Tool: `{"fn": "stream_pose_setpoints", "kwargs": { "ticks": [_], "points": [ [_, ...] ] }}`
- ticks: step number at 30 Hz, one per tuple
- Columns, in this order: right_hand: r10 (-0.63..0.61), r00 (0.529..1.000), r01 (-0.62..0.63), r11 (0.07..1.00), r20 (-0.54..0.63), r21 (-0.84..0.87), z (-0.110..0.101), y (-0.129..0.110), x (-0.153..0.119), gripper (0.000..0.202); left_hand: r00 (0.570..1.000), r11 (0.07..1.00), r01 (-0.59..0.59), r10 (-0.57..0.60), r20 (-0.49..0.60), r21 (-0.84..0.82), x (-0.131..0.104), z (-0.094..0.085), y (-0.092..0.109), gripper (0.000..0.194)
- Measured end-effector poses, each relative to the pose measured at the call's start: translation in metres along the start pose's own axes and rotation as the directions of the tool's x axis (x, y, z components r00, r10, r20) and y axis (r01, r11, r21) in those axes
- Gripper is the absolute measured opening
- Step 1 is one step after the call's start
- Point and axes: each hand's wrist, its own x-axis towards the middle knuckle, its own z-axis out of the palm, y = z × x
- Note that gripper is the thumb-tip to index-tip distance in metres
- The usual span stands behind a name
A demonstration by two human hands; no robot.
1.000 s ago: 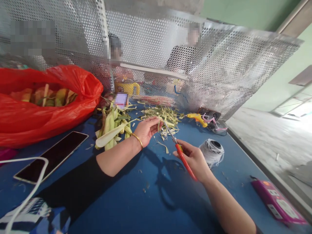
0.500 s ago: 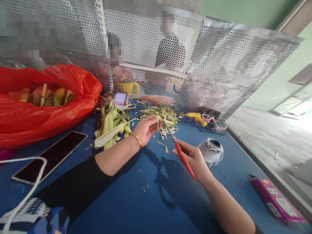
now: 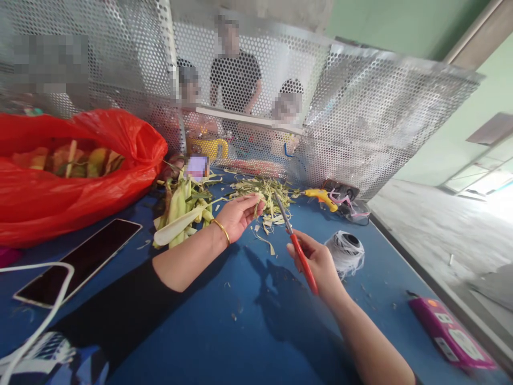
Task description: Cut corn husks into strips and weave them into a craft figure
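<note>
My left hand (image 3: 239, 215), with a gold bangle at the wrist, pinches a small pale green piece of husk (image 3: 259, 202) over the blue table. In my right hand (image 3: 315, 262) is a pair of red-handled scissors (image 3: 302, 262), blades pointing up and away, a little to the right of the husk piece and apart from it. A heap of cut husk strips (image 3: 276, 192) lies just beyond both hands. Larger green corn husks (image 3: 182, 211) are piled left of my left hand. A spool of white string (image 3: 345, 251) stands beside my right hand.
On the left are a red plastic bag (image 3: 132, 182) and a dark phone (image 3: 84, 259) near a white cable (image 3: 66, 291). A yellow glue gun (image 3: 321, 198) and glasses (image 3: 348, 208) lie at the back right, a purple box (image 3: 451, 331) nearer. Behind stands a perforated metal screen (image 3: 360, 117).
The scissors have drawn slightly back to the right from the husk piece in my left hand. Behind the screen, a standing person has shifted left and another head has come into view.
</note>
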Motion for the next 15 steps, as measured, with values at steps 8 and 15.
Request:
{"fn": "stream_pose_setpoints", "kwargs": {
  "ticks": [8,15],
  "points": [
    [-0.071,0.996,0.066,0.994,0.05,0.085,-0.001,-0.011,-0.004,0.069,0.999,0.995,-0.028,0.025,0.035,0.1,0.001,-0.001,-0.002,0.014],
    [0.013,0.999,-0.013,1.0,-0.043,0.005,-0.011,-0.01,0.003,0.077,1.0,0.986,-0.012,0.012,-0.001,0.165,0.002,-0.004,0.0,0.012]
  ]
}}
